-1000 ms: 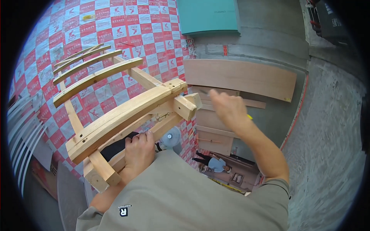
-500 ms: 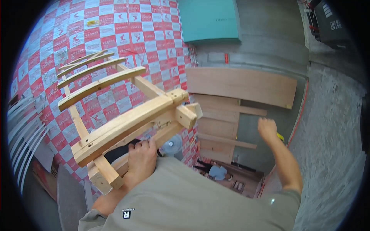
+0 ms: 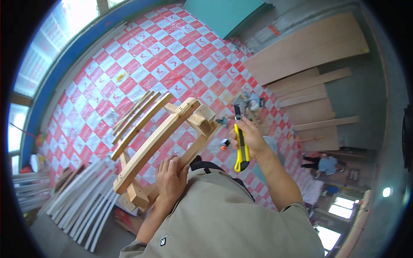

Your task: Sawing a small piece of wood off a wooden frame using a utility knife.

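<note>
A pale wooden stepladder (image 3: pixel 157 144), built of bolted rails and several crosspieces, stands just ahead of me to the left. My left hand (image 3: pixel 168 175) has its fingers curled over the rail nearest my body. Out to the right of the ladder's top, my right hand (image 3: pixel 253 139) holds a yellow and black utility knife (image 3: pixel 240 148). Its dark upper end points away from me, and its yellow lower end hangs below my fingers. The knife and the ladder are apart.
Red and white checked sheeting (image 3: pixel 180 64) covers the floor. Power tools (image 3: pixel 251 103) sit beyond my right hand. Wooden boards (image 3: pixel 314 51) lie at the right, with a person (image 3: pixel 327 165) below them. Long white strips (image 3: pixel 81 206) lie at the lower left.
My right hand has swung in from the far right to beside the ladder, bringing the knife into plain sight. My left hand stays on the rail. The whole view has turned.
</note>
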The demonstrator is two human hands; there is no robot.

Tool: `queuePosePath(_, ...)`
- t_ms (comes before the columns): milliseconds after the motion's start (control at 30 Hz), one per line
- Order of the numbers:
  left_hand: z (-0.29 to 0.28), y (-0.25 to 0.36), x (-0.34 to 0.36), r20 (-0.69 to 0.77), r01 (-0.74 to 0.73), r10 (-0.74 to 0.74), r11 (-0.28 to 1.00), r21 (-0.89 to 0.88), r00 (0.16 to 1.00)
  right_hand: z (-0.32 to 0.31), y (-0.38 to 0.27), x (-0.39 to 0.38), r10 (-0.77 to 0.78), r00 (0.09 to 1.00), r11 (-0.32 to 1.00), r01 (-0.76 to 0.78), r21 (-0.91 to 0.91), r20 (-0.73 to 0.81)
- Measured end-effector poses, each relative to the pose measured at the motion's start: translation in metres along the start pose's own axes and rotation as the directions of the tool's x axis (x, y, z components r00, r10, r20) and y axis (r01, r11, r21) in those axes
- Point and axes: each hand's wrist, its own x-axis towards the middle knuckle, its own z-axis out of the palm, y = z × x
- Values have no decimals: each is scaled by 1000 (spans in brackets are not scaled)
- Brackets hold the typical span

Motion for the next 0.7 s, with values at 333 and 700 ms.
queuePosePath(333,-1,117,58,802,801,-270,466,-375,533,30,45,16,21,971,779,-165,605,237)
queuePosePath(700,-12,178,79,787,926,-509,55,-374,348,39,20,15,135,883,797,-367,480,450)
